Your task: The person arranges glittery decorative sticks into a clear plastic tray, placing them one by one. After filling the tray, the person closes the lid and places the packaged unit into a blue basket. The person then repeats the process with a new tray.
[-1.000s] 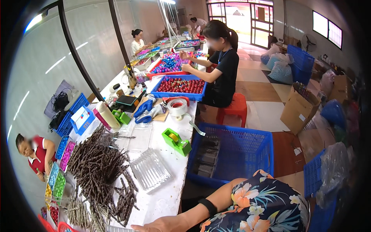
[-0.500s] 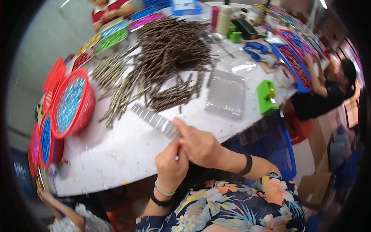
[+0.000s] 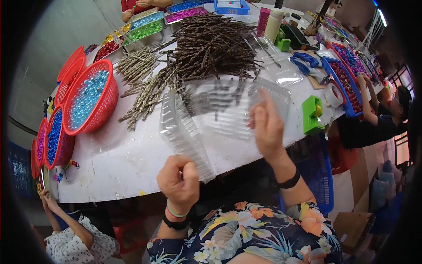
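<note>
White table [image 3: 110, 171]; dark sticks [image 3: 215, 48] atop

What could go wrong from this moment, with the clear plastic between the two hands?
The clear plastic looks thin, so a hard pull between the left hand and the right hand might bend or crack it. In this view it overlaps some dark sticks, so it may snag or scatter them. The red basket of light blue beads is uncovered; a knock could spill them.

Clr tray [image 3: 226, 126], R hand [image 3: 269, 127] blurred; red-top co-worker [image 3: 156, 3] cut off.
</note>
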`<state>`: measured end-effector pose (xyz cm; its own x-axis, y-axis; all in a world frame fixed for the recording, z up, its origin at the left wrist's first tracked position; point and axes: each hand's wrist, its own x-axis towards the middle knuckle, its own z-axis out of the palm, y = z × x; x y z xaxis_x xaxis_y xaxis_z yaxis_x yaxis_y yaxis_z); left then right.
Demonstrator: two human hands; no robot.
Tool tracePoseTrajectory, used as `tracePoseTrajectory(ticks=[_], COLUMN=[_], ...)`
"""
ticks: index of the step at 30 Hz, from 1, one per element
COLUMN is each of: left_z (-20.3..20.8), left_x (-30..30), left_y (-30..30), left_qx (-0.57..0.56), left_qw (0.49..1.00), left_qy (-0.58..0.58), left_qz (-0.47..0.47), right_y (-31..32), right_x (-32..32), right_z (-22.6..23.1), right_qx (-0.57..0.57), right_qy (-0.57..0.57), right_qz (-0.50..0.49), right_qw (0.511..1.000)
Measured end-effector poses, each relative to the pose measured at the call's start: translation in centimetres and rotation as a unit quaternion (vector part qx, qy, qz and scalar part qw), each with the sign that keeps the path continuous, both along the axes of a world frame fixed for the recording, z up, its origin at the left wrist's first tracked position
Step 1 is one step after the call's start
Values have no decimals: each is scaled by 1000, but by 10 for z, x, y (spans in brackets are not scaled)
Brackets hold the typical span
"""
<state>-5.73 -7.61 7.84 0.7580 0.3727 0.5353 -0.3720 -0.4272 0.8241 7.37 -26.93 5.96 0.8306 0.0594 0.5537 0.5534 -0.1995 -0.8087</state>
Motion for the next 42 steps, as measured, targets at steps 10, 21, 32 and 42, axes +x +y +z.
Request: tracePoseTrajectory(ticks=[10,21,32,42], left_z=[1,-2,0,14], left_x=[-5,0,-4,-7], left_y=[20,-12,-10,-16], left_qx=[-226,-268,-258,-195], left_qw=[972,937,928,955], left_qy=[2,41,45,121], left_qz=[-66,-219,-267,-188], right_y=[-44,28,21,19], right_x=[42,-62,-70,-68], right_z=[13,29,21,26], right_qx=[-326,-54,23,-89], right_qy=[-246,89,180,51], right_qz=[-137,285,365,302], right_qw=[902,953,913,948])
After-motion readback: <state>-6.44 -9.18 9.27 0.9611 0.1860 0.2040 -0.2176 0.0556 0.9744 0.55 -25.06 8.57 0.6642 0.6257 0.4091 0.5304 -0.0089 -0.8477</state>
